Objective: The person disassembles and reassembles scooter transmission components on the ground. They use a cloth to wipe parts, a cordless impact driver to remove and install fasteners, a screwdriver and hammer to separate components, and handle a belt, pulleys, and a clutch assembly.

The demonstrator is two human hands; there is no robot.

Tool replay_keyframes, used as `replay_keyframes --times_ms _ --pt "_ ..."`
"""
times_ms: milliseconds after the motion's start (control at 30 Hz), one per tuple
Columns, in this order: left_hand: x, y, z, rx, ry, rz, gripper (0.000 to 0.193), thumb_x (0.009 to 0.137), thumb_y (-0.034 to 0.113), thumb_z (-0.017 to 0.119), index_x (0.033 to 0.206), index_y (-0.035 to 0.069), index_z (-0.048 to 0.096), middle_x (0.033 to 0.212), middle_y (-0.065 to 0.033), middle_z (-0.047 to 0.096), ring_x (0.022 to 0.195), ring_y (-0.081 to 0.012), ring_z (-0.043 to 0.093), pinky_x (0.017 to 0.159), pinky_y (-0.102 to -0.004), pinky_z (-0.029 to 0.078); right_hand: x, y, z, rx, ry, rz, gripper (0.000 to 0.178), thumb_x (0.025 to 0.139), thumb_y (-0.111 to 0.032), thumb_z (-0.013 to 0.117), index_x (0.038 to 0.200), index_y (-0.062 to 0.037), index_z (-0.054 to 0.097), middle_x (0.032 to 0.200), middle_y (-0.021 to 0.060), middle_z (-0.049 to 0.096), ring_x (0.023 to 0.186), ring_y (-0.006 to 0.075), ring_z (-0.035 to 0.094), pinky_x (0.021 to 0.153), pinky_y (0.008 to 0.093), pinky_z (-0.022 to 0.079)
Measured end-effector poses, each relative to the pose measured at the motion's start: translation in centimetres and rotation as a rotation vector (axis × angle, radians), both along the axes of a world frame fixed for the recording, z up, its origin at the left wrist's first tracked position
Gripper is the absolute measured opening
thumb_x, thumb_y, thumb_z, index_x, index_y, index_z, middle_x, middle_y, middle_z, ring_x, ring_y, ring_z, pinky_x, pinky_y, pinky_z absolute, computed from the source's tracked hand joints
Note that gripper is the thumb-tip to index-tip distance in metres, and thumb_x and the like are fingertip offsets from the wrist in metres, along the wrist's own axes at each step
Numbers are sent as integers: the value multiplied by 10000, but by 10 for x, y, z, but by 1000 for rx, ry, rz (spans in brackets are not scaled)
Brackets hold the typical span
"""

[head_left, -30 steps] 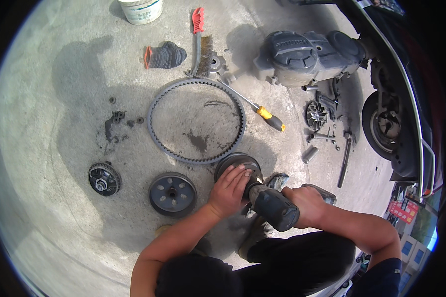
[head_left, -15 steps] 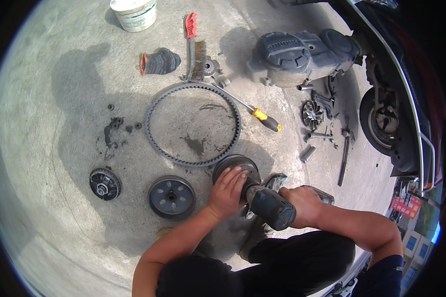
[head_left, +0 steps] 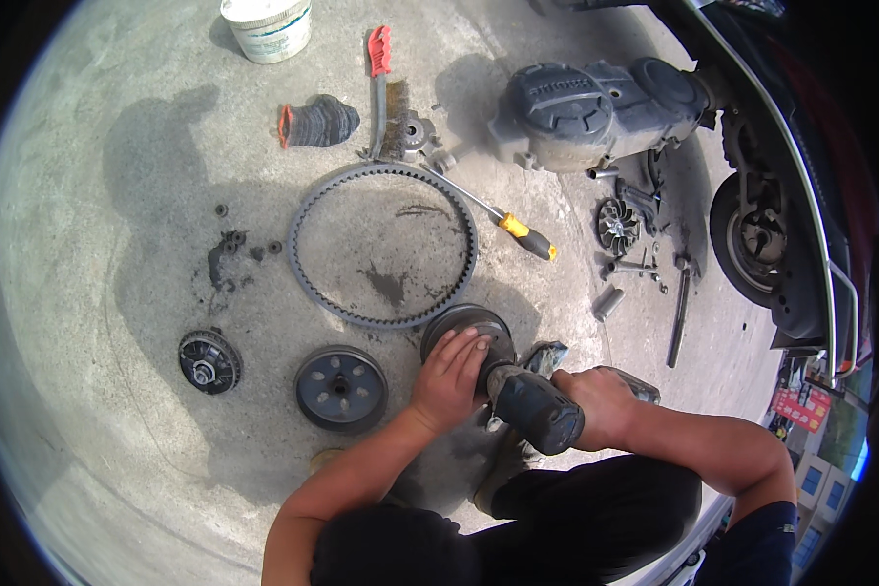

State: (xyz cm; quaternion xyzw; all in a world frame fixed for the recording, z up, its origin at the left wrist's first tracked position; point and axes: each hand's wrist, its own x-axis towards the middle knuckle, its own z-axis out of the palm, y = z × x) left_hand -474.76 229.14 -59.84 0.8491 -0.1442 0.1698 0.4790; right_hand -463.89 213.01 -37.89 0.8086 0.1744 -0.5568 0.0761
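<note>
My left hand [head_left: 448,380] presses its fingers over the face of a dark round pulley assembly [head_left: 467,317], holding it; part of the thumb side is hidden. My right hand [head_left: 598,401] is wrapped around the handle of a black power impact wrench [head_left: 539,410]. The wrench's nose points at the middle of the pulley assembly, close to my left fingertips; whether its socket sits on a nut is hidden. Left of my hands lies a round clutch bell [head_left: 326,388] with several oval holes. Farther left rests a toothed clutch part [head_left: 209,362] with a metal stud.
A toothed drive belt [head_left: 298,256] lies ahead. Beyond it are a yellow-black screwdriver [head_left: 527,237], a red-handled wire brush [head_left: 379,59], a grey glove [head_left: 322,123] and a white tub [head_left: 272,37]. An engine cover [head_left: 566,107], a fan wheel [head_left: 617,227] and a vehicle wheel [head_left: 755,239] are at right.
</note>
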Motion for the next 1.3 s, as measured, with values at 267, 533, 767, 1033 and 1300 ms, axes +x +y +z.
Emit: replay_keyframes --times_ms 267,533,767,1033,1300 --pt "-1 -2 -4 25 17 4 755 773 252 790 1411 -31 504 1450 -157 611 1403 -348 524 1196 -537 403 2 1 2 -2 15 -17 485 870 -391 690 1108 24 612 952 274 743 937 445 741 835 529 581" --pt "39 54 64 390 443 -420 966 800 353 821 1588 39 359 1671 -152 343 1570 -344 287 1284 -530 243 3 -5 3 50 45 -38 431 840 -228 708 1164 41 617 1003 254 752 965 430 749 852 520 587" --pt "56 55 105 647 714 -595 1042 843 381 821 1659 84 244 1748 -101 178 1613 -367 163 1290 -591 161 1 -13 3 186 32 -143 503 805 -312 750 1160 29 651 1022 251 755 990 425 746 890 517 581" --pt "12 6 35 304 410 -68 744 849 79 678 1551 70 429 1637 -112 403 1523 -403 344 1227 -577 295 -4 -18 5 277 2 -201 360 853 -220 672 1108 31 714 1063 220 773 996 408 764 884 500 592" --pt "7 4 17 276 366 -16 608 886 127 651 1477 90 512 1571 -94 473 1482 -388 408 1184 -538 382 -6 -20 0 270 63 -297 360 831 -219 705 1089 29 673 1010 245 762 979 417 757 865 500 597"
